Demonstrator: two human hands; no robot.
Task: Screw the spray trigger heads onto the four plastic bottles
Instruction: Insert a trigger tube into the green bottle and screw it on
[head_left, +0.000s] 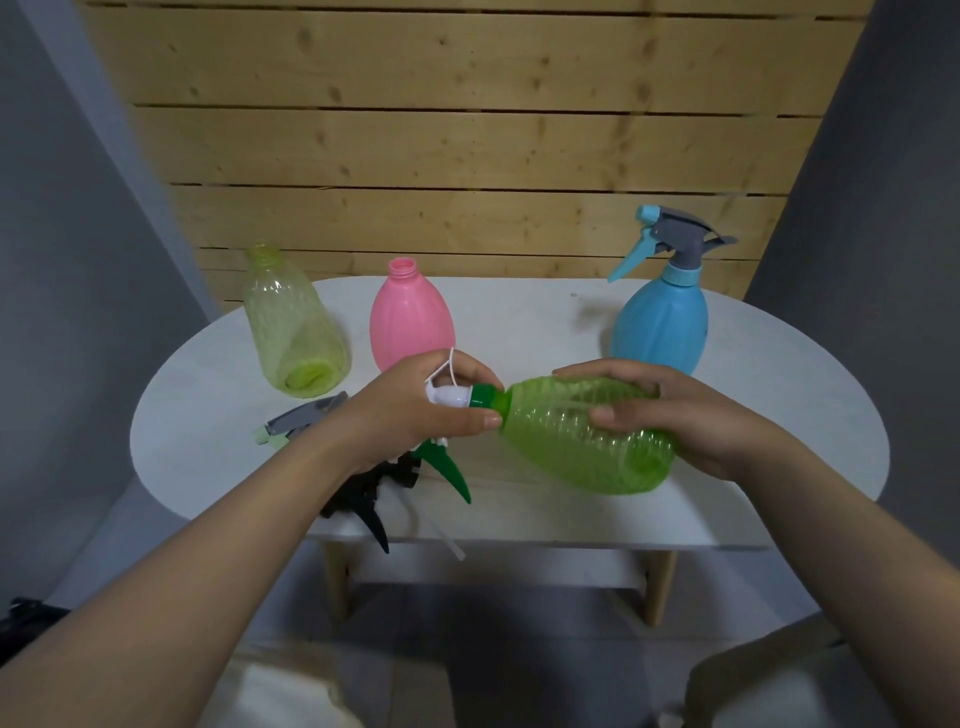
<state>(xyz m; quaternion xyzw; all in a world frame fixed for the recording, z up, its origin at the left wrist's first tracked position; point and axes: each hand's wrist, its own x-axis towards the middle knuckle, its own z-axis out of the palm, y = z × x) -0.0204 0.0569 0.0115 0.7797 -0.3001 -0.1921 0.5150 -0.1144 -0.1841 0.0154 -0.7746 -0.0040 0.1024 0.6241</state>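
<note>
Wooden slat wall (467, 130), white table (779, 415)

You get soft, even, rather dim light on the white table (753, 415), with no hard glare. Faint shadows fall just left of the blue bottle (660, 327) and under the table's near edge. Beyond the table, wide-angle distortion bends the walls outward, and the picture is slightly soft throughout

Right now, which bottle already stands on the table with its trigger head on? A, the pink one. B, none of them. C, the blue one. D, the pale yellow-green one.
C: the blue bottle stands upright with a grey-and-blue trigger head on its neck, while the pink bottle and yellow-green bottle have open necks.
</note>
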